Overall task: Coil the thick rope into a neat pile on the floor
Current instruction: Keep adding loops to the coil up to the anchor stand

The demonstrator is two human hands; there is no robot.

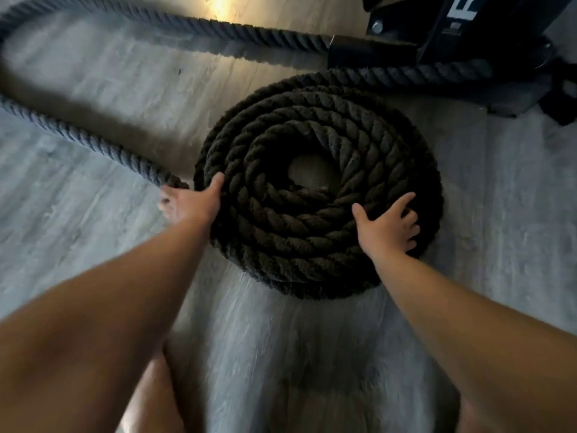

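A thick dark twisted rope lies wound in a flat spiral coil (315, 232) on the floor, with a small round gap at its centre. A loose length of the rope (78, 132) runs from the coil's left edge up and around the far left, then along the top of the view. My left hand (190, 203) grips this loose length where it meets the coil's left side, thumb on the coil. My right hand (388, 225) rests flat on the coil's right part, fingers spread.
Grey wood-look floor (312, 354) stretches all around. A black metal equipment base (437, 42) with a bolt stands at the top right, and the rope passes by it. My bare knees show at the bottom edge.
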